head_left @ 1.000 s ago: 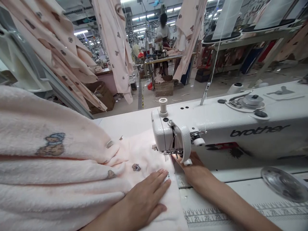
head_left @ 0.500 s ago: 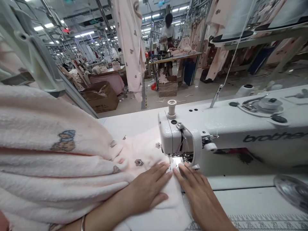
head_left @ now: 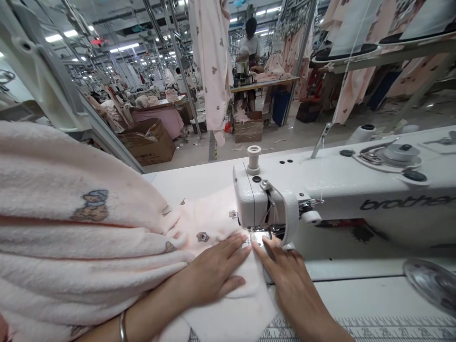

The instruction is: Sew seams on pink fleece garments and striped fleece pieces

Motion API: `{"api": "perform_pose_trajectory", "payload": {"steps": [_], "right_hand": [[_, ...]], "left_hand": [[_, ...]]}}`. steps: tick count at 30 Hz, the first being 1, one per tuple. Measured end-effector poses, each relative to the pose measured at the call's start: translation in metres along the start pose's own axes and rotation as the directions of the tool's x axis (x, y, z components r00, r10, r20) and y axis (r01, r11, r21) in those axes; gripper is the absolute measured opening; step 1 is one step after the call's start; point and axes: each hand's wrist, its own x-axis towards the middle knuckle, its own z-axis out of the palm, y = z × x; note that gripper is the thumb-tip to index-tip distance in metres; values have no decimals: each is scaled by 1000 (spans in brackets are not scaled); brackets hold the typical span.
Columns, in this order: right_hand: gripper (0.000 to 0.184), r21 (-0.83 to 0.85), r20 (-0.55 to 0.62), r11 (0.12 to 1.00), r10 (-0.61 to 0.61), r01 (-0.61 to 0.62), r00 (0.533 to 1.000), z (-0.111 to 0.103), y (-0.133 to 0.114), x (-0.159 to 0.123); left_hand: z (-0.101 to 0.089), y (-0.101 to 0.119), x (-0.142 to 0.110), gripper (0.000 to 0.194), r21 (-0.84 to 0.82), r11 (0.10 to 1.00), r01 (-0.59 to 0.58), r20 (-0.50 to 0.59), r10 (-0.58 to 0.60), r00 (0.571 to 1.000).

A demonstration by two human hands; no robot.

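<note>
A white Brother sewing machine [head_left: 342, 199] stands across the table, its needle head [head_left: 265, 230] lit by a small lamp. Pale pink fleece fabric with teddy-bear prints [head_left: 213, 228] lies under the needle and is heaped in thick folds [head_left: 71, 237] at the left. My left hand [head_left: 213, 270] lies flat on the fabric, fingers stretched toward the presser foot. My right hand [head_left: 288, 280] rests flat beside it on the fabric's right edge, fingertips just in front of the needle. A bangle sits on my left wrist.
A printed ruler strip [head_left: 374, 327] runs along the table's front edge. A clear disc [head_left: 431, 280] lies at the right. Beyond the table, pink garments [head_left: 213, 61] hang from rails, cardboard boxes [head_left: 149, 142] stand on the floor, and another person [head_left: 251, 42] works at a far table.
My right hand has come out from under the needle head and lies flat beside my left hand. Both hands have slid the fabric edge closer to the needle. The view has shifted slightly left.
</note>
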Motion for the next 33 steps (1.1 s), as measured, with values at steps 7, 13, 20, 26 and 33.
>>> {"api": "perform_pose_trajectory", "payload": {"steps": [7,13,20,26,33], "right_hand": [[79,50,55,995,78,-81,995,8,-2,-10],[76,59,45,992,105,-108,993,11,-2,-13],[69,29,30,991,132,-133,991,13,-3,-10],[70,41,52,990,136,-139,989,9,-5,-12],[77,62,44,992,107,-109,993,5,-6,-13]], "left_hand": [[-2,0,1,55,2,1000,0,-10,0,1000],[-2,-3,1,53,23,1000,-7,-18,7,1000],[-8,-12,10,48,0,999,36,-12,-36,999],[-9,-14,14,46,3,998,66,-16,-66,998],[-6,-12,13,48,17,997,77,-36,-76,996]]}}
